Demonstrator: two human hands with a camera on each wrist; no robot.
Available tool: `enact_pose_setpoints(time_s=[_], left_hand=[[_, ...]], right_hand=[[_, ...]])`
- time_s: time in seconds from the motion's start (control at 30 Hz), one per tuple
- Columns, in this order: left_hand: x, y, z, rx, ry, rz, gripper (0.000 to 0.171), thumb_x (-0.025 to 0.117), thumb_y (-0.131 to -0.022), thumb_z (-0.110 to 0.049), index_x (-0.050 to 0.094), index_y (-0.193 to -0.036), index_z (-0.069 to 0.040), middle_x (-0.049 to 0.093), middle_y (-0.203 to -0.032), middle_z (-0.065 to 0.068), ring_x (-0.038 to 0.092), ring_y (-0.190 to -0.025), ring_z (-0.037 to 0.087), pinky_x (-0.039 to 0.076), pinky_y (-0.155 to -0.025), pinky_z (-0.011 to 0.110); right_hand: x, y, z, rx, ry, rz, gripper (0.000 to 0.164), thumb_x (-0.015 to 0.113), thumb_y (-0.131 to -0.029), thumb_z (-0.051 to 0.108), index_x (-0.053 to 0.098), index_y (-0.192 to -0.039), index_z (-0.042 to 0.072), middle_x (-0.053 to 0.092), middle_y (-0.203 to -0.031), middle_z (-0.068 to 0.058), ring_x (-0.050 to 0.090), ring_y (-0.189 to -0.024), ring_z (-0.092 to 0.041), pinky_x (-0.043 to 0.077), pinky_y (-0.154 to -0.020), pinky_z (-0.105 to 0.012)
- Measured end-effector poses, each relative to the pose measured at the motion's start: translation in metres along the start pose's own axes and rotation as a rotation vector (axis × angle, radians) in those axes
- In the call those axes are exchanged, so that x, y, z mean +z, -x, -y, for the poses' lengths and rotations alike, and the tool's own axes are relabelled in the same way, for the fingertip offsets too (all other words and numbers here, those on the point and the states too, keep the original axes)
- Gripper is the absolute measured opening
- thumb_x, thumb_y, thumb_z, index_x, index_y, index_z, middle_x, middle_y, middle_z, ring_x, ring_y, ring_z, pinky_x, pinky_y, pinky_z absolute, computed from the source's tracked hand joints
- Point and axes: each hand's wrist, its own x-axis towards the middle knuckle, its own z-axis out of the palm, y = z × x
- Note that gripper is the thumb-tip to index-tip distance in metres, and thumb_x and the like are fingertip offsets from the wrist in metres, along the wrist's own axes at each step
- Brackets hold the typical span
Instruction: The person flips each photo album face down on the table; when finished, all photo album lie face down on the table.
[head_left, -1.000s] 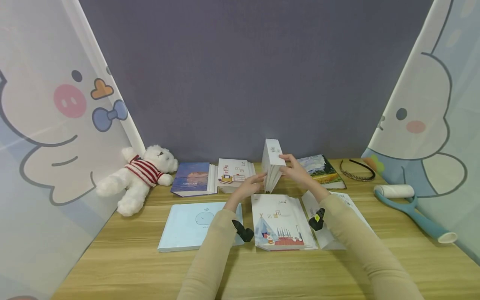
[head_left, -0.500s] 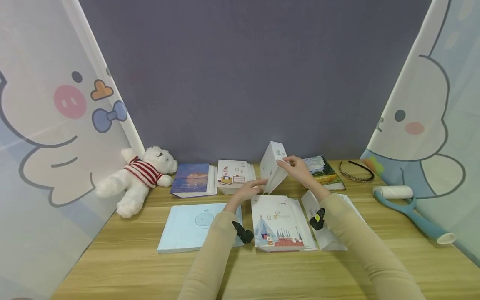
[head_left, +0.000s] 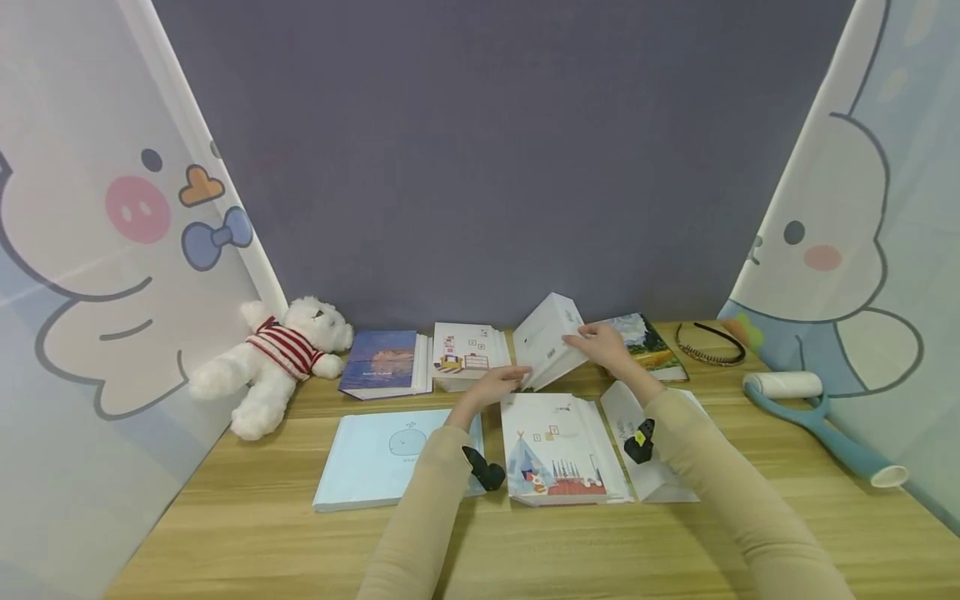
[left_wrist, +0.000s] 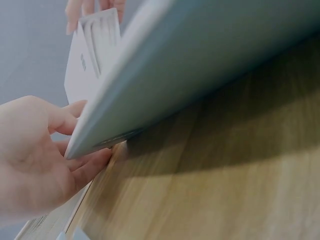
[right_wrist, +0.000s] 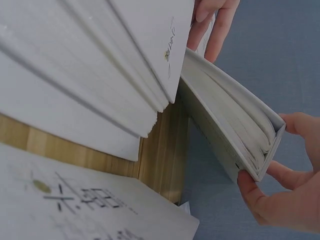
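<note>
A thick white photo album [head_left: 542, 343] stands tilted at the back middle of the table, its cover facing left and its page edges showing in the right wrist view. My right hand [head_left: 609, 348] grips its raised right end, with thumb and fingers on opposite covers. My left hand [head_left: 491, 387] is at the album's lower left corner, fingers mostly extended and fingertips right at the edge. Just in front lies a white album with a tent picture [head_left: 555, 446]. A light-blue whale album [head_left: 367, 454] lies under the left forearm.
Left of the tilted album lie a white room-picture album [head_left: 468, 350] and a purple photo album [head_left: 381, 360]. A white teddy bear [head_left: 288, 358] lies far left. To the right are a landscape-picture album [head_left: 648, 342], a headband [head_left: 716, 358], a lint roller [head_left: 825, 425] and a folded white cover [head_left: 633, 442].
The white album has gone from nearly upright to leaning, its top and raised end swinging right and down with my right hand. My left hand stays near its lower corner.
</note>
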Motion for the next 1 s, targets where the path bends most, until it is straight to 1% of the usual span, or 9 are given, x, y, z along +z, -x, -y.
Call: enact_pose_setpoints(time_s=[0.1, 0.13, 0.2, 0.23, 0.4, 0.53, 0.73, 0.93, 1.0], left_hand=[[0.0, 0.0, 0.002, -0.005, -0.004, -0.003, 0.04, 0.039, -0.1, -0.011, 0.049, -0.138, -0.015, 0.046, -0.142, 0.013, 0.04, -0.133, 0.031, 0.034, -0.109, 0.048], [0.001, 0.0, 0.002, -0.006, -0.004, -0.004, 0.039, 0.039, -0.1, -0.011, 0.049, -0.138, -0.015, 0.046, -0.142, 0.013, 0.041, -0.133, 0.03, 0.035, -0.108, 0.048], [0.001, 0.0, 0.002, -0.007, -0.003, -0.008, 0.039, 0.039, -0.1, -0.01, 0.051, -0.137, -0.015, 0.046, -0.142, 0.012, 0.041, -0.132, 0.03, 0.035, -0.108, 0.048], [0.001, 0.0, 0.002, -0.01, -0.002, -0.011, 0.039, 0.039, -0.1, -0.01, 0.051, -0.136, -0.016, 0.047, -0.142, 0.012, 0.041, -0.132, 0.03, 0.036, -0.108, 0.047], [0.001, 0.001, 0.0, -0.014, 0.004, -0.017, 0.038, 0.04, -0.1, -0.01, 0.052, -0.135, -0.016, 0.046, -0.142, 0.01, 0.04, -0.133, 0.029, 0.036, -0.108, 0.046], [0.001, 0.002, -0.002, -0.013, 0.0, -0.016, 0.039, 0.039, -0.099, -0.009, 0.052, -0.136, -0.015, 0.045, -0.143, 0.01, 0.039, -0.134, 0.029, 0.034, -0.109, 0.045], [-0.001, 0.004, -0.001, -0.003, -0.017, -0.014, 0.04, 0.04, -0.098, -0.009, 0.052, -0.135, -0.014, 0.046, -0.143, 0.01, 0.039, -0.134, 0.029, 0.034, -0.109, 0.046], [-0.002, 0.006, -0.001, -0.002, -0.023, -0.014, 0.04, 0.041, -0.097, -0.008, 0.051, -0.135, -0.013, 0.046, -0.142, 0.012, 0.039, -0.134, 0.03, 0.034, -0.109, 0.046], [-0.003, 0.007, -0.002, -0.002, -0.021, -0.011, 0.04, 0.041, -0.098, -0.009, 0.051, -0.136, -0.013, 0.046, -0.142, 0.012, 0.039, -0.134, 0.029, 0.034, -0.109, 0.046]], right_hand=[[-0.002, 0.0, -0.005, -0.019, 0.016, 0.021, 0.074, 0.058, -0.087, 0.052, 0.05, -0.13, -0.008, 0.047, -0.134, -0.027, 0.042, -0.124, -0.044, 0.043, -0.098, -0.051], [-0.003, 0.001, -0.006, -0.02, 0.02, 0.028, 0.073, 0.058, -0.087, 0.051, 0.049, -0.131, -0.007, 0.047, -0.135, -0.027, 0.042, -0.124, -0.044, 0.042, -0.099, -0.052], [-0.005, 0.001, -0.008, -0.018, 0.04, 0.045, 0.071, 0.057, -0.089, 0.048, 0.048, -0.132, -0.007, 0.046, -0.135, -0.027, 0.042, -0.124, -0.044, 0.042, -0.099, -0.052], [-0.006, 0.002, -0.008, -0.001, 0.052, 0.068, 0.069, 0.056, -0.09, 0.044, 0.046, -0.134, -0.008, 0.044, -0.137, -0.028, 0.04, -0.126, -0.044, 0.038, -0.102, -0.053], [-0.011, 0.002, -0.01, 0.031, 0.101, 0.116, 0.061, 0.053, -0.094, 0.035, 0.044, -0.134, -0.011, 0.044, -0.137, -0.03, 0.042, -0.125, -0.044, 0.039, -0.103, -0.052], [-0.011, 0.0, -0.013, 0.067, 0.107, 0.145, 0.061, 0.052, -0.095, 0.034, 0.042, -0.134, -0.012, 0.042, -0.137, -0.031, 0.041, -0.125, -0.044, 0.039, -0.103, -0.051], [-0.009, -0.002, -0.015, 0.084, 0.13, 0.166, 0.06, 0.049, -0.096, 0.032, 0.04, -0.135, -0.013, 0.041, -0.137, -0.032, 0.042, -0.124, -0.045, 0.04, -0.101, -0.052], [-0.007, -0.002, -0.014, 0.102, 0.114, 0.198, 0.058, 0.046, -0.097, 0.028, 0.036, -0.136, -0.014, 0.039, -0.138, -0.033, 0.041, -0.125, -0.046, 0.039, -0.102, -0.053], [-0.008, -0.002, -0.015, 0.121, 0.103, 0.209, 0.058, 0.046, -0.098, 0.028, 0.036, -0.137, -0.013, 0.039, -0.138, -0.032, 0.04, -0.125, -0.045, 0.039, -0.102, -0.053]])
